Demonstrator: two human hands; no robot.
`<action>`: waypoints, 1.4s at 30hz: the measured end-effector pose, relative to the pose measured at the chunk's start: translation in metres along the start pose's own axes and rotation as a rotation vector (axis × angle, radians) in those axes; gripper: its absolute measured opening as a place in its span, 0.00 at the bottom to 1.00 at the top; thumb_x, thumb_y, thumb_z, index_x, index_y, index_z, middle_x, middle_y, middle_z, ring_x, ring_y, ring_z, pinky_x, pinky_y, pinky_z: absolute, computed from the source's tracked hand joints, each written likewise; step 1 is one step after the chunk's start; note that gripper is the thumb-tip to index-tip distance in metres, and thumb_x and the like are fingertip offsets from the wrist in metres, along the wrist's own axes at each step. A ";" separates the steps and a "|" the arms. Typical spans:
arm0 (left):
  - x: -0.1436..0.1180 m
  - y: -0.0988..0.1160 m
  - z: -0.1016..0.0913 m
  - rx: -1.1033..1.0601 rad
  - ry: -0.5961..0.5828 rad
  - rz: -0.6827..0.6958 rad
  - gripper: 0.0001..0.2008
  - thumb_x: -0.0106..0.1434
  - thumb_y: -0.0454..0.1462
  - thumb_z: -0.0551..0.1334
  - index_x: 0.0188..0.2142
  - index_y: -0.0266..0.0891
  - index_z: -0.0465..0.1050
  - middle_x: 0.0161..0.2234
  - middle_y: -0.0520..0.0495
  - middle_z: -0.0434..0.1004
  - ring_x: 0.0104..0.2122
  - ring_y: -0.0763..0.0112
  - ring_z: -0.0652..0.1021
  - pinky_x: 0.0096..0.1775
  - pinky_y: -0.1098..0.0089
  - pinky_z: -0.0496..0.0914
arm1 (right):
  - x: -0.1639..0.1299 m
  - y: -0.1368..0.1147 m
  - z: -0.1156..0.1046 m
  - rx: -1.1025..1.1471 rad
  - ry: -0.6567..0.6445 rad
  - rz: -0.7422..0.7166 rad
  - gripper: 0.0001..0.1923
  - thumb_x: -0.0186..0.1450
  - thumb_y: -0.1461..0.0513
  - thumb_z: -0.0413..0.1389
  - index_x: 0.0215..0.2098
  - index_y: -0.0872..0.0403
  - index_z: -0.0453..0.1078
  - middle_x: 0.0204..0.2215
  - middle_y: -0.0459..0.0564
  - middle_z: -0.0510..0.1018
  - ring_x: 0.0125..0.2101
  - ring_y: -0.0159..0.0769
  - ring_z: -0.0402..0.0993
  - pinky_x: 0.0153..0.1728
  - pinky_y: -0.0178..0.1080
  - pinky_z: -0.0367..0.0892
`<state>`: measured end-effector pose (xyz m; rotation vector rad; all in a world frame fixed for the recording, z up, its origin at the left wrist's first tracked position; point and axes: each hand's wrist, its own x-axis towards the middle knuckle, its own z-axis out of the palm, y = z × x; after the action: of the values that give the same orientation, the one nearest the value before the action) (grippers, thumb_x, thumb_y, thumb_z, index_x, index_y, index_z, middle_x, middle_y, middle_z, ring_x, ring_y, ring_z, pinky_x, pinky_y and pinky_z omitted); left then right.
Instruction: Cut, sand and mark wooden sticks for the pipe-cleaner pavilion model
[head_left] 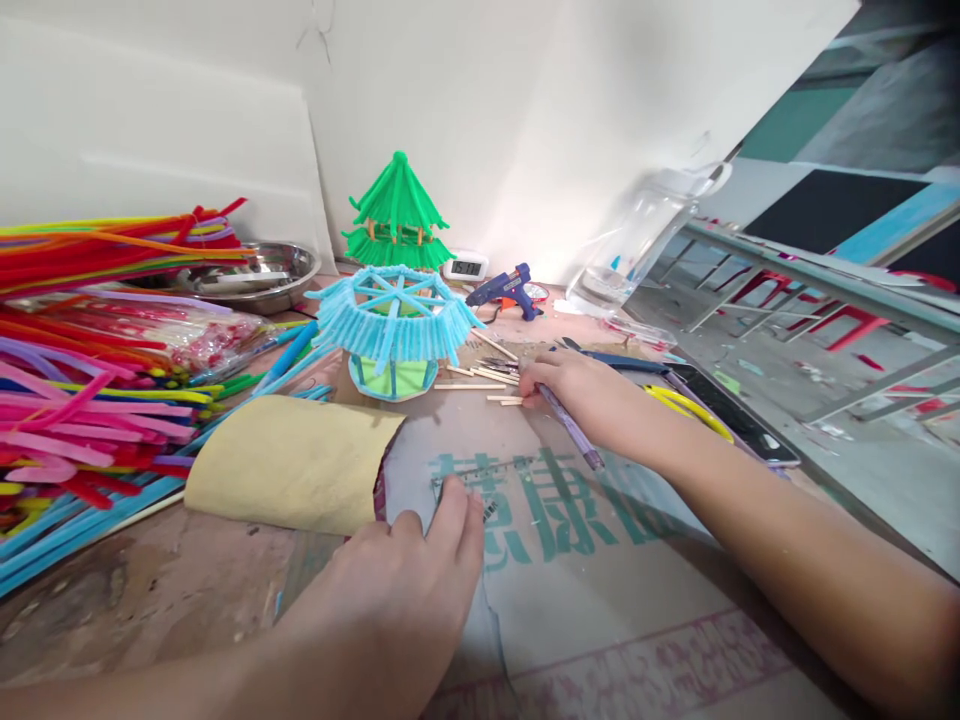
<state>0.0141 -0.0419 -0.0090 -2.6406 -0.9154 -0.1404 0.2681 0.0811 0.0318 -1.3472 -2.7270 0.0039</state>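
My left hand (420,570) is low in the middle, its fingers drawn together on a clear plastic ruler (480,472) that lies on the printed board (600,570). A purple pencil (571,428) is tucked in my right hand (574,385), its lower end pointing towards me. That hand's fingertips are at the right end of a small pile of thin wooden sticks (472,386); whether they pinch one is hidden. Behind and left of the sticks stands a small model pavilion with a light-blue pipe-cleaner roof (397,318). Curled sandpaper (292,460) is beside my left hand.
Bundles of coloured pipe cleaners (82,400) crowd the left, before a metal bowl (289,270). At the back are a green-roofed model (400,215), a digital clock (466,266), a blue glue gun (506,288) and a clear jug (637,240). Yellow-handled scissors (690,410) and a phone (731,415) lie right.
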 end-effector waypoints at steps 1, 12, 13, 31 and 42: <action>0.000 0.000 0.000 0.004 -0.005 0.003 0.26 0.60 0.37 0.57 0.58 0.31 0.71 0.52 0.31 0.77 0.21 0.65 0.79 0.15 0.68 0.70 | 0.000 0.001 -0.001 0.019 0.000 0.008 0.06 0.67 0.65 0.54 0.33 0.56 0.72 0.34 0.54 0.76 0.37 0.43 0.72 0.41 0.41 0.63; 0.000 0.005 -0.004 0.027 0.060 -0.008 0.21 0.61 0.34 0.57 0.53 0.30 0.75 0.49 0.29 0.79 0.21 0.63 0.80 0.15 0.68 0.69 | -0.017 -0.066 -0.008 0.185 -0.015 -0.069 0.08 0.71 0.64 0.52 0.39 0.55 0.73 0.36 0.52 0.76 0.38 0.40 0.72 0.41 0.41 0.65; 0.000 0.005 -0.005 0.033 0.060 -0.015 0.20 0.62 0.34 0.57 0.52 0.31 0.75 0.50 0.29 0.79 0.21 0.63 0.79 0.15 0.69 0.69 | -0.017 -0.069 -0.003 0.194 -0.027 -0.084 0.08 0.71 0.64 0.52 0.39 0.55 0.73 0.36 0.52 0.76 0.38 0.39 0.71 0.40 0.40 0.65; -0.002 0.002 -0.010 0.026 0.023 0.021 0.21 0.65 0.30 0.51 0.54 0.29 0.73 0.51 0.28 0.78 0.25 0.65 0.81 0.18 0.71 0.69 | -0.014 -0.054 0.029 0.369 0.114 -0.252 0.09 0.71 0.64 0.53 0.43 0.53 0.76 0.35 0.51 0.73 0.36 0.35 0.68 0.35 0.37 0.62; -0.001 0.004 -0.011 0.037 0.045 0.027 0.21 0.63 0.28 0.51 0.52 0.27 0.74 0.50 0.24 0.77 0.22 0.66 0.80 0.16 0.73 0.68 | -0.016 -0.060 0.022 0.356 0.072 -0.265 0.10 0.71 0.65 0.51 0.44 0.54 0.75 0.35 0.52 0.73 0.35 0.35 0.69 0.33 0.36 0.62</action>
<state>0.0163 -0.0496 0.0000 -2.6035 -0.8594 -0.1731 0.2282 0.0322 0.0110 -0.8717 -2.6553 0.3916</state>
